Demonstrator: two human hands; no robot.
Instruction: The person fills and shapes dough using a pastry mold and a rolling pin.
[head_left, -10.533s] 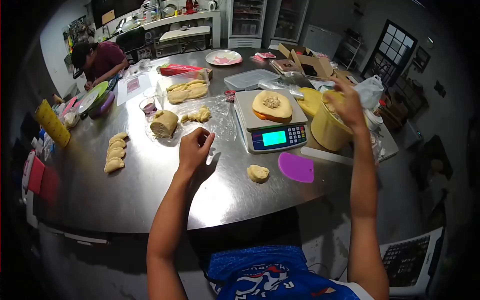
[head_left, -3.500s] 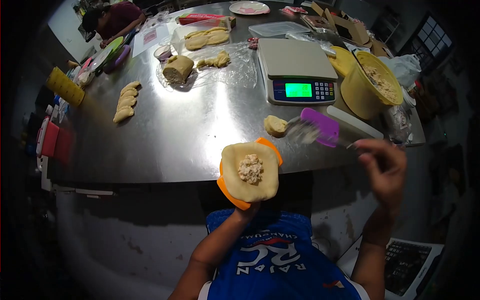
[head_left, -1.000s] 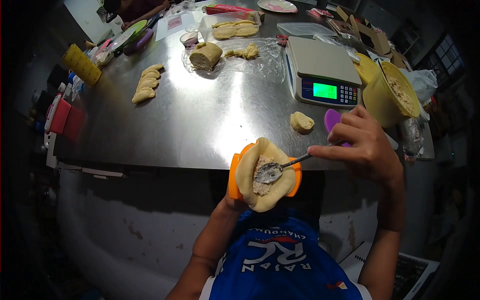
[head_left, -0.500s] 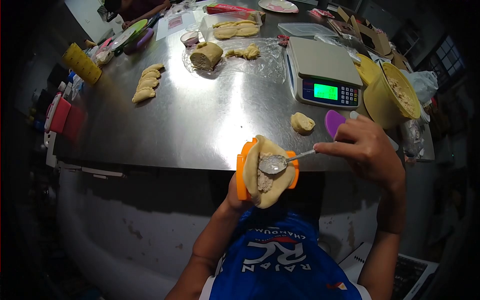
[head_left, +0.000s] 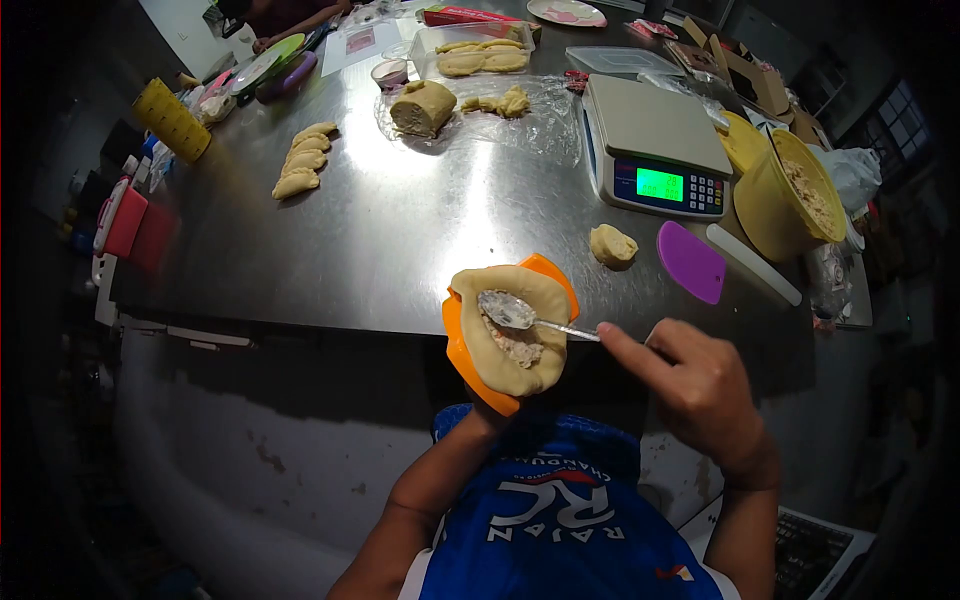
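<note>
- The dough round should handle as light, soft and limp, likely to sag or tear if pinched at one spot; it is best carried from beneath, on its orange mould.
- The mould looks stiff and smooth, a safer hold by its outer rim than the dough's lip.
- The filling seems moist and crumbly, apt to spill if tipped far.
- In look, the dough is pale yellow and matte, roughly round, its border raised unevenly; the filling is a whitish, lumpy strip in the middle.
- Dough and mould are held up at the near edge of the worktop, around its middle, in front of the person.
- The left hand is under the mould, bearing it; its fingers are hidden, so their grip cannot be told.
- The right hand pinches the end of a metal spoon, whose bowl lies over the filling.
- Towards the worktop's near right corner lie a dough piece and a purple scraper.
</note>
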